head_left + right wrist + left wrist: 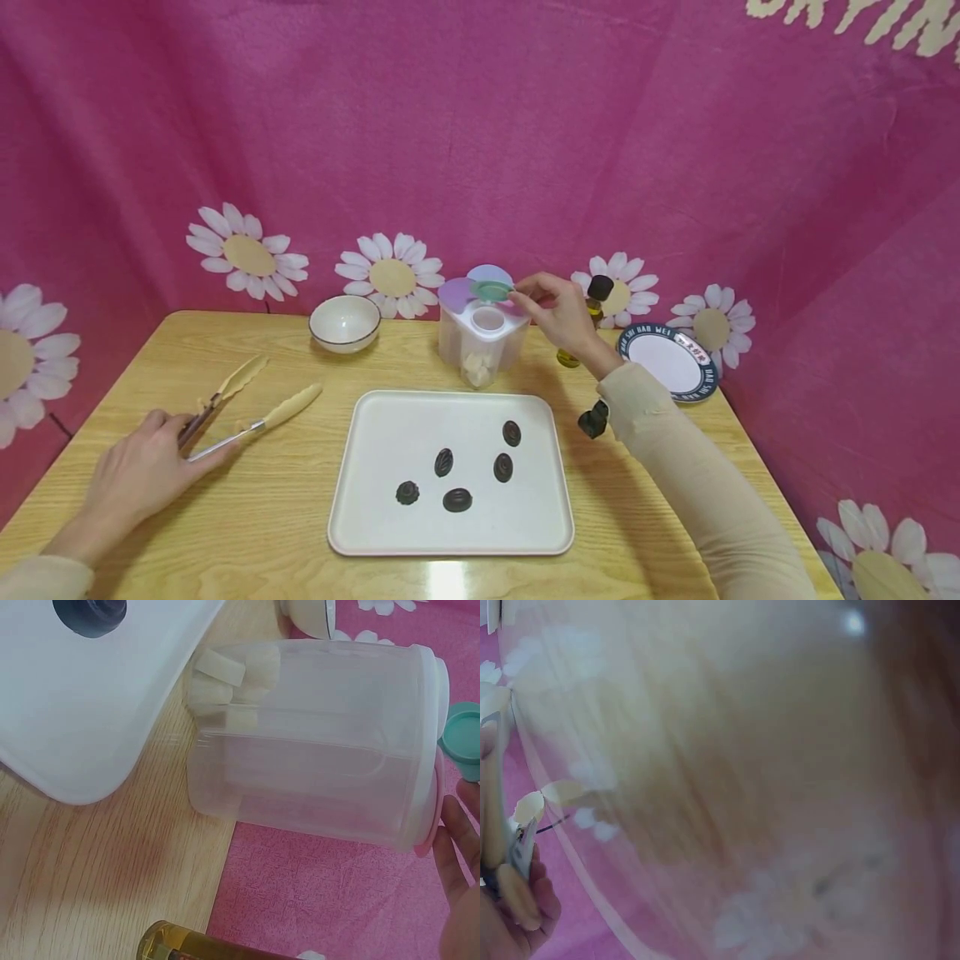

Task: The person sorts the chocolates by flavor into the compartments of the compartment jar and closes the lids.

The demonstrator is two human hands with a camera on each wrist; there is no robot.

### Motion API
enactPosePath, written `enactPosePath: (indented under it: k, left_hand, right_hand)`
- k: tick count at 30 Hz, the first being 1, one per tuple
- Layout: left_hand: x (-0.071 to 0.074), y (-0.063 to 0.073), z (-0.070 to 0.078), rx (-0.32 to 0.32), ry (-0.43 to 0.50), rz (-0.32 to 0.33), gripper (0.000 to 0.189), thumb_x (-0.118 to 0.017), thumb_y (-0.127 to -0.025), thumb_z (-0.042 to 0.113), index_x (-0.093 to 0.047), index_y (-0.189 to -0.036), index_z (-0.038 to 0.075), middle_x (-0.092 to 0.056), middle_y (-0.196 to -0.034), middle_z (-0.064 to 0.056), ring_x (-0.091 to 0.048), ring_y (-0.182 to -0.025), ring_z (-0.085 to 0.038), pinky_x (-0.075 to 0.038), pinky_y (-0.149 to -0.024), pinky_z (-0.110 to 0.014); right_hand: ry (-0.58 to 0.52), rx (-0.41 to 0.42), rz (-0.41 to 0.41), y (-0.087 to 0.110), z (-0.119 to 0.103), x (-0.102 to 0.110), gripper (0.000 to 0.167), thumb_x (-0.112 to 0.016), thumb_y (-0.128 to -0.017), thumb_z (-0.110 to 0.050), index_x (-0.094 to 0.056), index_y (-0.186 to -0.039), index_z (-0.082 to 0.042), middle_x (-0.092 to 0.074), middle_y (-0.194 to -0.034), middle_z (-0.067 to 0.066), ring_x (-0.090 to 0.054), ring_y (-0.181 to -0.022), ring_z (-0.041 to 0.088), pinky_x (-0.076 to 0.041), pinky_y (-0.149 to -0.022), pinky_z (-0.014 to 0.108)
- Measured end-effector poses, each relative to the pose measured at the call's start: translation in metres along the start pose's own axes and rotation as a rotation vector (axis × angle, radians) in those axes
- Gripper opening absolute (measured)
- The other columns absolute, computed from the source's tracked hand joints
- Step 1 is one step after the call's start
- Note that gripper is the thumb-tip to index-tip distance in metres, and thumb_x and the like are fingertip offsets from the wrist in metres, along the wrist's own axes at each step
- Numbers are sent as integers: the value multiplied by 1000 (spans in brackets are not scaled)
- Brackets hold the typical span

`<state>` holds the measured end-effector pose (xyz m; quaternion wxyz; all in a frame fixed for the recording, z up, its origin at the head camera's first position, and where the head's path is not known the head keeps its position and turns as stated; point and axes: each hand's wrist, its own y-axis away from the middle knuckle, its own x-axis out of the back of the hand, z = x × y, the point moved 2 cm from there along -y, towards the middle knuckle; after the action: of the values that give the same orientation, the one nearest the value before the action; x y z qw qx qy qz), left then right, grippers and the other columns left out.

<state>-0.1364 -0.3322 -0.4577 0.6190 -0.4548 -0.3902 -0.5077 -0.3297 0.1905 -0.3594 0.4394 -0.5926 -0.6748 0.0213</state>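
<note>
My left hand [142,475] grips a pair of tongs [255,427] with cream-coloured tips, spread apart over the left of the table. In the left wrist view the tongs and fingers show only at the lower left edge. At the back, my right hand [558,312] pinches the raised green flap lid [491,291] of a clear multi-compartment container [322,787]. Beneath that flap, a round opening [488,318] is uncovered in the white top. Whitish chunks [477,368] lie at the bottom of the front compartment. The purple and pink flaps lie down.
A white tray [390,425] in front carries several dark moulded pieces [457,500]. A white bowl [330,337] stands back left. Right of the container are an oil bottle [567,359], a small black object [594,419] and a dark-rimmed plate [705,383]. Pink flowered cloth [480,150] hangs behind.
</note>
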Motion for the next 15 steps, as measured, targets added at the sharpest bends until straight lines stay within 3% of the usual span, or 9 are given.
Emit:
enactPosePath:
  k: [6,15]
  left_hand:
    - [0,0,0,4,-3,-19,74,-75,-83,71,-68,-105,0,-59,-88,-15,-56,-67,-26,-38,-53,-39]
    - [0,0,-2,7,-11,-56,78,-73,-83,73,-70,-109,0,-57,-84,-11,-53,-69,-25,-38,-54,-37]
  right_hand:
    - [-3,-10,-6,1,0,1,15,-78,-95,-13,-77,-106,-3,-80,-97,15,-71,-83,23,-53,-73,15]
    - [5,-12,-8,1,1,0,15,-78,-96,-14,-77,-107,-3,-79,-97,15,-71,-84,23,-54,-74,16]
